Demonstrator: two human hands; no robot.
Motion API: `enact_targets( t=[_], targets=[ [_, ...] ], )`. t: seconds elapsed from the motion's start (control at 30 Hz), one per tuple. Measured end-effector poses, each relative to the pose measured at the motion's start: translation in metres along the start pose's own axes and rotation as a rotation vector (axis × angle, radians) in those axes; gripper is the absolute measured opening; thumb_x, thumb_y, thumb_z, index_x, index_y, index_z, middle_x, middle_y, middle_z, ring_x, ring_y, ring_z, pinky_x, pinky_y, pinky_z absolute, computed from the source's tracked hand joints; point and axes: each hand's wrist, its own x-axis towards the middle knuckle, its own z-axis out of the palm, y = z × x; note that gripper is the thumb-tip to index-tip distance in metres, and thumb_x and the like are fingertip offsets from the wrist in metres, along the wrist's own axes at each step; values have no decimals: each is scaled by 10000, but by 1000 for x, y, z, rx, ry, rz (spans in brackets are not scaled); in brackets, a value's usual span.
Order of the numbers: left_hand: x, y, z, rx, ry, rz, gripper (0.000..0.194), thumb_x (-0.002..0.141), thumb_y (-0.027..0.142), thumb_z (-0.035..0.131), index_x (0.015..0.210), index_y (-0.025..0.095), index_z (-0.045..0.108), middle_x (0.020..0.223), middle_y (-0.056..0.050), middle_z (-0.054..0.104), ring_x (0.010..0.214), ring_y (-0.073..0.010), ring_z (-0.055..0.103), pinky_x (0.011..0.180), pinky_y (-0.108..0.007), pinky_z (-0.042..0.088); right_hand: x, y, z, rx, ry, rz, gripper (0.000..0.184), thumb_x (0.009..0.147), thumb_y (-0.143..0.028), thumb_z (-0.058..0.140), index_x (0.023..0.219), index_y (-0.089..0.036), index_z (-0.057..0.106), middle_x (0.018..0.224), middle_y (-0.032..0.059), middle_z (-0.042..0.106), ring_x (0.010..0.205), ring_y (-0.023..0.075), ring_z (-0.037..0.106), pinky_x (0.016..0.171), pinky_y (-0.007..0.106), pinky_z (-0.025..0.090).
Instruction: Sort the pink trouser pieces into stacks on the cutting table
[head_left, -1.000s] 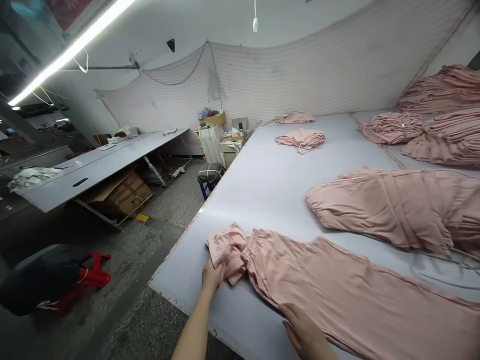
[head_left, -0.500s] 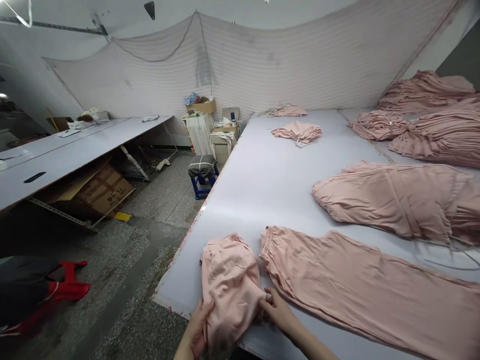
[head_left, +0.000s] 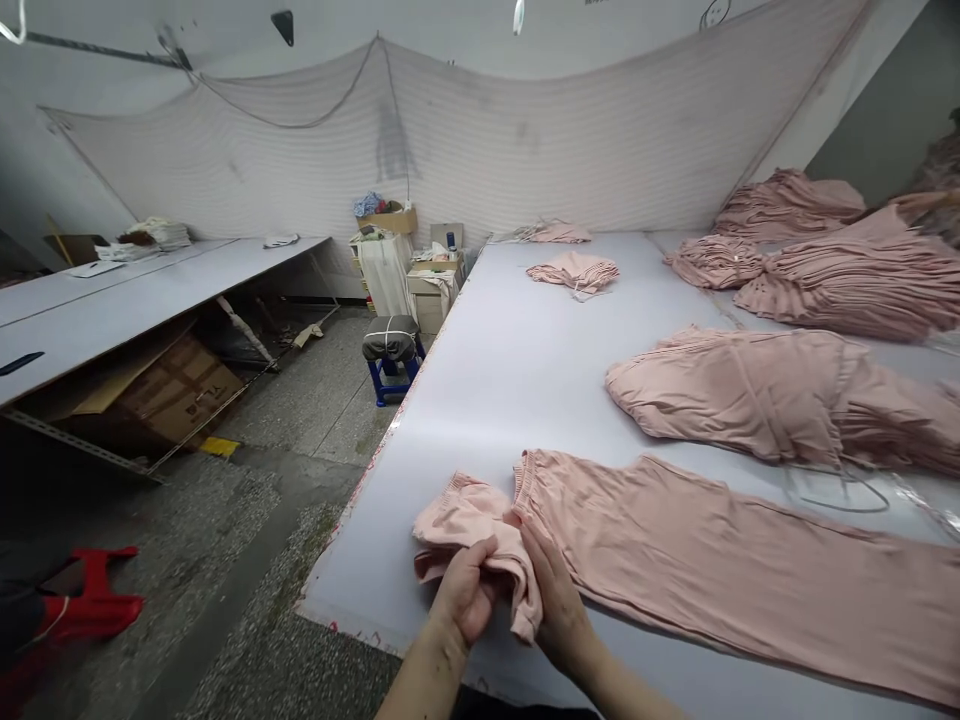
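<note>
Both my hands grip a small bunched pink garment [head_left: 466, 522] at the near left corner of the white table [head_left: 517, 380]. My left hand [head_left: 466, 600] is closed round its lower edge. My right hand [head_left: 551, 590] holds it from the right side, fingers curled into the cloth. Just to the right, a long pair of pink trousers [head_left: 720, 560] lies flat, waistband toward my hands.
Bundles and stacks of pink garments [head_left: 780, 395] lie across the table's right and far end [head_left: 574, 270]. A second long table [head_left: 135, 295] stands to the left over a cardboard box [head_left: 169, 385]. A blue stool [head_left: 390, 350] stands in the aisle, and a red stool [head_left: 82, 600] at bottom left.
The small garment was spread out beside the trousers; now my hands have gathered it up into a bunch and lifted it slightly. The camera has tilted a little.
</note>
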Motion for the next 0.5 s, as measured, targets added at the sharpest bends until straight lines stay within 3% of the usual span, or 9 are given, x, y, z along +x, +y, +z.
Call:
enact_targets(
  t=[0.07,0.1,0.17,0.27,0.33,0.4,0.5],
  targets=[
    [-4,4,-6,65,-60,43,100,750,226,660,809,154,623,755,-32,674,703,-122,628,669,-238,523,18,7,-1,177,-22,117,445,855,-313,527,1293,-231,531,1322,112,565,1228,278,515,1021,440,436],
    [-5,7,-16,132,-90,61,167,746,278,675,862,170,621,846,-41,688,778,-145,647,694,-262,530,27,10,-3,259,-36,200,357,850,-349,537,1175,-224,615,1197,102,646,1133,271,581,975,414,471],
    [-5,10,-49,307,-40,98,272,722,351,691,933,202,607,973,-54,688,885,-200,661,744,-331,538,42,14,-12,409,6,428,310,821,-441,566,976,-197,680,969,88,710,959,267,642,882,396,516],
    [6,6,-110,463,330,186,230,676,307,689,830,171,587,918,-98,672,986,-261,641,879,-414,503,59,15,-25,733,198,778,364,759,-524,634,902,-191,665,906,63,708,917,246,643,837,367,532],
    [17,1,-138,462,465,239,229,667,262,660,854,170,566,1071,-147,639,1193,-288,537,1012,-434,425,67,12,-31,1010,255,918,398,728,-528,679,945,-197,642,941,52,705,954,229,642,850,344,531],
    [28,-3,-148,447,462,279,327,644,255,666,947,180,570,1240,-155,581,1311,-284,430,1070,-415,375,74,4,-37,1210,226,982,386,737,-507,688,952,-193,626,921,50,706,959,218,648,866,332,528],
    [39,-7,-139,464,209,308,631,548,217,737,1153,203,560,1403,-126,493,1363,-297,362,1107,-414,346,82,-13,-45,1296,95,1017,380,779,-517,643,953,-180,624,880,63,709,942,226,661,852,343,534]
  ],
)
